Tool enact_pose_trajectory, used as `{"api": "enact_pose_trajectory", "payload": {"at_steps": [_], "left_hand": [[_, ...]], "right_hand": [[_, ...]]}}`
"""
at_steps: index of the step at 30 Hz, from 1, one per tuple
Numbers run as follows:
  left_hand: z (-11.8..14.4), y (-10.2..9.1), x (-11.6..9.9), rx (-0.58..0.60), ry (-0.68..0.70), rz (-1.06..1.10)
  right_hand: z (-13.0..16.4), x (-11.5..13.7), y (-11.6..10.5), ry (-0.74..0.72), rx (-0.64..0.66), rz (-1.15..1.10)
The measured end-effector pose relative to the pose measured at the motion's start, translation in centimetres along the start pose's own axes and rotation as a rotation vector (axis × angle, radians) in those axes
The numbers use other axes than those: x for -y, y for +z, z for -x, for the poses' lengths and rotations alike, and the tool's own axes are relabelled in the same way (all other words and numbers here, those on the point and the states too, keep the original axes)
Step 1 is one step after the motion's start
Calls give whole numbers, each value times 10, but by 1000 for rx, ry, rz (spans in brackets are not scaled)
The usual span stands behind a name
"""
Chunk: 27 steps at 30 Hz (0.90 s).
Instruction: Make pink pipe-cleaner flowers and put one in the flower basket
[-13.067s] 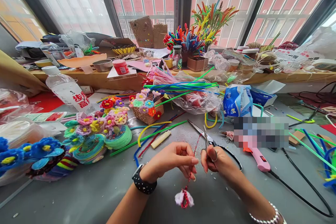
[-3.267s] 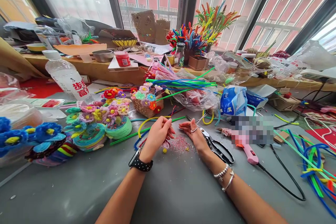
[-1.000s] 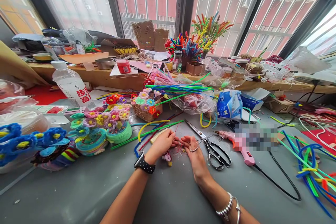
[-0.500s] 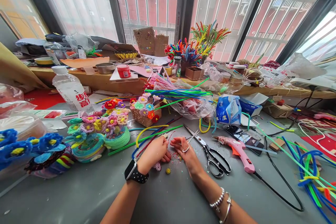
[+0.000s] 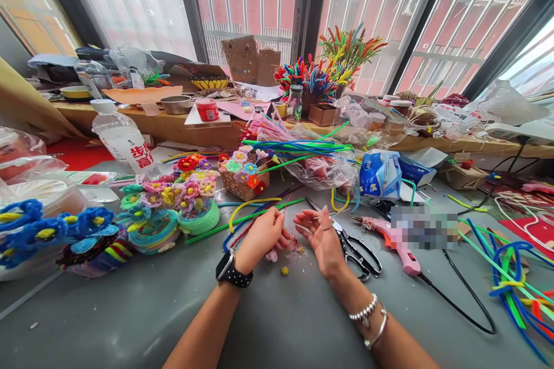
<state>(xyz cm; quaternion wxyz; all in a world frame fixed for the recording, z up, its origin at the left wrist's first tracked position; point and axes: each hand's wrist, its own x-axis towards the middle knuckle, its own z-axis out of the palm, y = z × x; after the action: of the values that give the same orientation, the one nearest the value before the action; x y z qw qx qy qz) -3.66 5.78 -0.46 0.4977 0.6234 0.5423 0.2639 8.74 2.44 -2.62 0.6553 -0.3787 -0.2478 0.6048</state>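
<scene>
My left hand [image 5: 265, 234], with a dark watch on its wrist, is closed in a pinch above the table. What its fingertips hold is mostly hidden; a thin reddish strand shows beside them. To its right, my right hand [image 5: 321, 242] is open, thumb raised and fingers apart. A thin silver loop crosses one of its fingers; whether it belongs to a tool is unclear. Colourful crumbs [image 5: 298, 247] and a small yellow ball [image 5: 284, 271] lie between my hands. A pink piece [image 5: 272, 255] sits under the left fingers. Large black-handled scissors [image 5: 363, 256] lie partly behind my right hand.
A pink glue gun [image 5: 407, 259] lies at right with its cord. Fuzzy flower pots [image 5: 199, 219], a flower basket [image 5: 242, 184] and a water bottle [image 5: 123, 141] stand left. Coloured pipe cleaners [image 5: 513, 282] lie far right. Beyond is a blue tissue pack [image 5: 381, 174].
My hands have moved apart, and the right one has spread its fingers. The silver crossed blades seen by the right fingers earlier no longer show clearly. The view has shifted slightly.
</scene>
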Motion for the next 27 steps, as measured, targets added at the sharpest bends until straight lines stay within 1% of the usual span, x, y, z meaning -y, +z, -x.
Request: {"api": "enact_pose_trajectory", "payload": {"at_steps": [2, 4, 6, 8, 11, 13, 16, 18, 20, 22, 25, 27], "left_hand": [[1, -1, -4, -14, -25, 79], [4, -1, -9, 28, -73, 195], [8, 2, -15, 105, -115, 313], [13, 5, -19, 170, -124, 390], [17, 9, -20, 171, -111, 449], [16, 9, -19, 171, -101, 525], [14, 5, -17, 216, -104, 657], [13, 1, -18, 243, -124, 695], [14, -2, -19, 233, -124, 712], [14, -5, -20, 205, -99, 731], [15, -11, -22, 211, -58, 756], [15, -16, -22, 196, 2, 764]], "right_hand": [[-6, 10, 3, 66, -55, -136], [-11, 16, 7, 141, -86, -243], [-14, 18, 11, 184, -71, -331], [-15, 16, 13, 208, -41, -400], [-14, 9, 14, 226, -37, -395], [-12, 5, 15, 153, -43, -291], [-5, -1, 16, -67, -51, -72], [1, -4, 17, -219, -73, 66], [7, -7, 17, -374, -90, 170], [11, -8, 15, -499, -70, 272], [9, -3, 6, -567, 9, 500], [4, 3, -3, -587, 24, 664]]}}
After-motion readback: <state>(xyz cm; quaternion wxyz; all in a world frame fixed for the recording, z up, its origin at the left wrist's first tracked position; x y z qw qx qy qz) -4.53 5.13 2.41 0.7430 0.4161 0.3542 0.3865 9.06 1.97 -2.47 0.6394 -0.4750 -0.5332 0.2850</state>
